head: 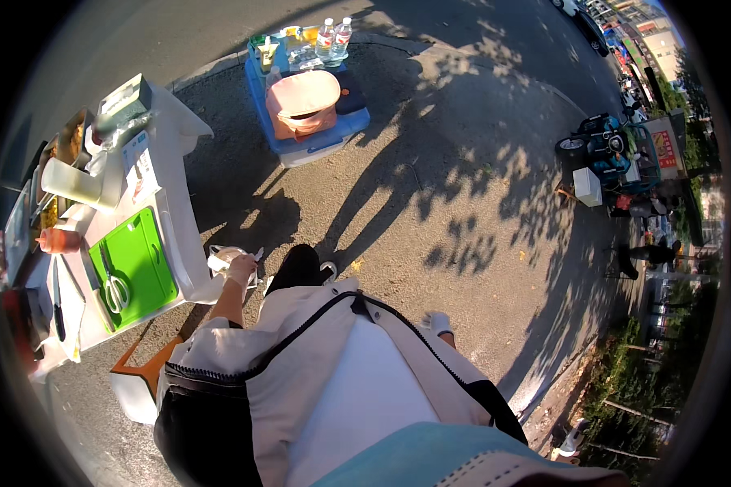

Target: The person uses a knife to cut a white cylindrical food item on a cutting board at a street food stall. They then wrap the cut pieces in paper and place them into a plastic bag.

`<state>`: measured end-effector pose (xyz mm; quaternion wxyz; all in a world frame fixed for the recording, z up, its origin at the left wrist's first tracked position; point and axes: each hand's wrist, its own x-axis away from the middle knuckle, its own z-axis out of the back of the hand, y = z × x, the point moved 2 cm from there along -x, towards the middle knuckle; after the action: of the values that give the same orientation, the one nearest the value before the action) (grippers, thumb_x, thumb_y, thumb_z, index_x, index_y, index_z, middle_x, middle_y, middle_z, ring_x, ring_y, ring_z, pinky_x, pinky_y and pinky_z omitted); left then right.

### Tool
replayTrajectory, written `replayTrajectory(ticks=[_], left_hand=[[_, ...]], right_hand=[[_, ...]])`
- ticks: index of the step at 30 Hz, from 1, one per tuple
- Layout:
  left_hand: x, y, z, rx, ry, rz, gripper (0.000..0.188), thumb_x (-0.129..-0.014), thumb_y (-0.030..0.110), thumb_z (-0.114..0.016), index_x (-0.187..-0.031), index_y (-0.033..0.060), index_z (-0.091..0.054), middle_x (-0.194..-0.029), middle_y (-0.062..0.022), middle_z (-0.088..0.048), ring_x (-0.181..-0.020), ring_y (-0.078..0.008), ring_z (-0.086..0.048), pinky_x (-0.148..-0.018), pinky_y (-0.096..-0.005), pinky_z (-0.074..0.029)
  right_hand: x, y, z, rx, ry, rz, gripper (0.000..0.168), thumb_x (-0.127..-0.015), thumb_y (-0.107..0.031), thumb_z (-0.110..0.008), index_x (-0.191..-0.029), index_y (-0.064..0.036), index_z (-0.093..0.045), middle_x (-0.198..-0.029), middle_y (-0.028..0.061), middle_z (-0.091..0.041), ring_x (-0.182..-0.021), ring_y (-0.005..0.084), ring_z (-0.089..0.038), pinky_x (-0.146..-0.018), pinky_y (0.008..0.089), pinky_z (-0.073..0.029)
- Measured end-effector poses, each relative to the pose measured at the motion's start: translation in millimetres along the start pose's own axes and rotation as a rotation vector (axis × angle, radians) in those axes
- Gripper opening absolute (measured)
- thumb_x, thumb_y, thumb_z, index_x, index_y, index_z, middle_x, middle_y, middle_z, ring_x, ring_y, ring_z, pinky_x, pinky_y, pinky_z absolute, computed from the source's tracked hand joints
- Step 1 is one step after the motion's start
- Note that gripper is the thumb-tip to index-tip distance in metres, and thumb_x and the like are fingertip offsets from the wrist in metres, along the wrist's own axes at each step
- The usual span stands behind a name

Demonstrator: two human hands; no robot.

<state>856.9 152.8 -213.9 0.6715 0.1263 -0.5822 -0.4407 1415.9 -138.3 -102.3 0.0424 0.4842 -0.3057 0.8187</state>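
Observation:
My left hand (240,269) is beside the table, over a small bin lined with a white plastic bag (218,260). Its fingers are curled around a thin white scrap (258,254), perhaps tissue or film. My right hand (437,322), in a white glove, hangs at my side above the pavement with nothing in it. On the white-covered table (180,243) to my left lies a green cutting board (140,262). White-handled scissors (117,294) and a knife with a pale handle (102,309) rest on the board. A black-handled knife (58,319) lies beyond it.
An orange squeeze bottle (60,240), a pale pitcher (73,182) and food trays (49,210) crowd the table's far side. Ahead stands a blue-lidded storage box (335,135) carrying a pink bag (303,100) and water bottles (324,38). A stool (135,389) is behind the table.

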Motion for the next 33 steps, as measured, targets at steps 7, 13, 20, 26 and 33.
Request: replayTrajectory(ticks=[7, 13, 20, 26, 33], left_hand=[[36, -20, -24, 0.347, 0.196, 0.641, 0.023, -0.091, 0.027, -0.060, -0.100, 0.0051, -0.063, -0.078, -0.0089, -0.065, -0.062, -0.0169, -0.064, -0.055, -0.0286, -0.055], [-60, -13, -50, 0.504, 0.170, 0.582, 0.030, -0.092, 0.035, -0.058, -0.097, 0.0058, -0.063, -0.076, -0.0064, -0.066, -0.059, -0.0170, -0.063, -0.050, -0.0315, -0.048], [-166, 235, -53, 0.427, 0.209, 0.250, 0.024, -0.090, 0.033, -0.062, -0.094, 0.0105, -0.064, -0.076, -0.0013, -0.066, -0.064, -0.0115, -0.062, -0.049, -0.0285, -0.043], [-254, 347, -57, 0.440, 0.216, 0.106, 0.025, -0.095, 0.026, -0.060, -0.107, 0.0046, -0.065, -0.081, -0.0024, -0.065, -0.075, -0.0117, -0.062, -0.072, -0.0263, -0.053], [-279, 336, -110, 0.332, 0.222, 0.187, 0.031, -0.094, 0.031, -0.062, -0.108, 0.0034, -0.068, -0.083, -0.0027, -0.067, -0.076, -0.0114, -0.061, -0.071, -0.0268, -0.051]], right_hand=[[-59, -196, -97, 0.373, -0.194, 0.290, 0.024, -0.089, -0.020, -0.058, -0.097, 0.002, -0.065, -0.076, 0.0113, -0.066, -0.059, 0.0182, -0.061, -0.055, 0.0325, -0.048], [-73, -331, -210, 0.492, -0.435, 0.466, 0.031, -0.090, -0.025, -0.058, -0.102, 0.003, -0.065, -0.082, 0.0118, -0.067, -0.066, 0.0172, -0.062, -0.062, 0.0304, -0.051], [-161, -430, -204, 0.556, -0.382, 0.356, 0.029, -0.089, -0.023, -0.059, -0.100, 0.002, -0.066, -0.081, 0.0141, -0.067, -0.066, 0.0196, -0.063, -0.063, 0.0299, -0.051], [-174, -483, -211, 0.445, -0.316, 0.280, 0.028, -0.089, -0.022, -0.059, -0.097, 0.004, -0.066, -0.077, 0.0133, -0.067, -0.063, 0.0201, -0.063, -0.061, 0.0304, -0.052], [-301, -508, -230, 0.954, -0.456, 0.504, 0.022, -0.088, -0.020, -0.061, -0.097, 0.000, -0.067, -0.082, 0.0089, -0.068, -0.068, 0.0182, -0.064, -0.062, 0.0308, -0.051]])
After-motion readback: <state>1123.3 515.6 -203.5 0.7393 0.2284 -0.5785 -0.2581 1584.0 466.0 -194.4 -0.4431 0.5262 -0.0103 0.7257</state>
